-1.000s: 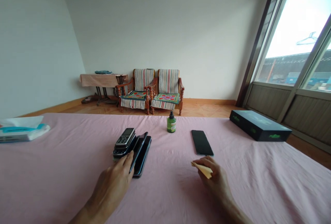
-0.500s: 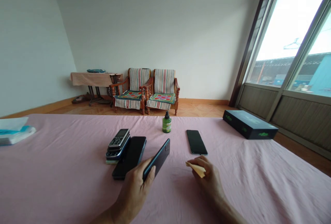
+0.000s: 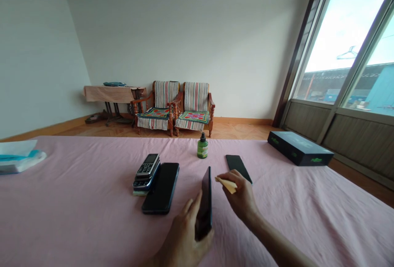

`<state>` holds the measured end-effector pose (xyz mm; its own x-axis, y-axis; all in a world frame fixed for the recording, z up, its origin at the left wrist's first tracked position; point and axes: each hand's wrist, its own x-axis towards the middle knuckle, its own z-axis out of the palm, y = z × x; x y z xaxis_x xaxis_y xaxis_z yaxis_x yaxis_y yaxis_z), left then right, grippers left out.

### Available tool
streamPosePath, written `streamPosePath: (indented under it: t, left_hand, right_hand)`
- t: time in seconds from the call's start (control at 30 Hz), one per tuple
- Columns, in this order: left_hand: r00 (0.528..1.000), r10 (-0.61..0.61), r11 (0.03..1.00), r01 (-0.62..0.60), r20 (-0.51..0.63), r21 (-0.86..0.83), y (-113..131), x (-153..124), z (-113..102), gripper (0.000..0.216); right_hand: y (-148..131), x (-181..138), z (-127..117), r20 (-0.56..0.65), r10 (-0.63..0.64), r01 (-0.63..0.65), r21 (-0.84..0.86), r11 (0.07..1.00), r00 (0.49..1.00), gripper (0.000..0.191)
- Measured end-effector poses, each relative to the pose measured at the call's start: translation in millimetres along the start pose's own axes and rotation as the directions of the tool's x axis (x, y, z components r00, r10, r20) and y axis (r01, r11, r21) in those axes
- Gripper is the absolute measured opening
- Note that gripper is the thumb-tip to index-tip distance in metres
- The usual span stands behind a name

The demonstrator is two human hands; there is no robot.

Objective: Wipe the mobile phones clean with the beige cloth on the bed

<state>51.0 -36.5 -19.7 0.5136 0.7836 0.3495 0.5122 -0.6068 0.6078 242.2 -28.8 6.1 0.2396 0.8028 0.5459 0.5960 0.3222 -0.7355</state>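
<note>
Left hand (image 3: 182, 236) grips phone (image 3: 205, 201) edge-on; right hand (image 3: 241, 195) — curled — pinches yellow piece (image 3: 228, 185).

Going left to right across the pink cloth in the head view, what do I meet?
White-and-blue pack, stacked keypad phones, flat black phone, held phone in the left hand, folded yellowish piece in the right hand, black box.

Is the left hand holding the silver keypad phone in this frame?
No: the left hand holds a dark smartphone, while the silver keypad phone lies atop a second keypad phone.
</note>
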Motion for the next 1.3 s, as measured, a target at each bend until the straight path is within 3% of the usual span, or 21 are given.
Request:
streamPosePath:
  t: [0.13, 0.3, 0.5, 0.73, 0.9, 0.97, 1.03, 1.17, 1.23, 1.3]
  left_hand:
    - [0.999, 0.044, 0.996, -0.044, 0.001, -0.074, 0, -2, 0, 0.076]
    - [0.99, 0.085, 0.995, -0.091, 0.108, 0.049, -5, -3, -1, 0.069]
    - [0.976, 0.127, 0.975, -0.156, 0.175, 0.16, -7, -4, 3, 0.053]
    - [0.974, 0.195, 0.967, -0.21, 0.112, 0.146, -2, -1, -5, 0.041]
    - [0.949, 0.294, 0.93, -0.312, 0.114, 0.196, -5, -2, 2, 0.036]
    - [0.944, 0.312, 0.918, -0.329, 0.106, 0.222, -7, -2, 6, 0.034]
    - [0.944, 0.315, 0.91, -0.33, 0.099, 0.251, -8, -3, 9, 0.028]
    - [0.915, 0.385, 0.877, -0.403, 0.116, 0.261, -10, -3, 14, 0.024]
    - [0.883, 0.456, 0.847, -0.47, 0.113, 0.249, -11, -2, 17, 0.027]
    - [0.862, 0.498, 0.829, -0.505, 0.092, 0.242, -13, -2, 19, 0.025]
  right_hand:
    - [-8, 32, 17, -0.028, -0.029, 0.029, -0.003, 1.0, 0.999, 0.01]
    - [5, 42, 26, -0.062, -0.007, 0.006, -0.016, 1.0, 0.998, 0.012]
    - [26, 22, 22, 0.028, 0.0, 0.002, -0.056, 0.998, 1.0, 0.01]
    - [58, 13, 18, 0.064, -0.019, 0.029, -0.149, 0.988, 0.998, 0.014]
    - [47, -18, 14, 0.115, -0.09, 0.105, -0.134, 0.985, 0.989, 0.014]
    - [36, -40, 8, 0.093, -0.233, 0.235, -0.011, 0.972, 0.968, 0.012]
    - [26, -57, 2, 0.142, -0.3, 0.295, 0.058, 0.954, 0.943, 0.023]
    - [23, -50, -3, 0.271, -0.15, 0.176, -0.075, 0.981, 0.951, 0.017]
    - [32, -27, 1, 0.232, -0.038, 0.084, -0.191, 0.978, 0.972, 0.021]
    - [44, 0, 6, 0.206, -0.019, 0.071, -0.248, 0.966, 0.978, 0.025]
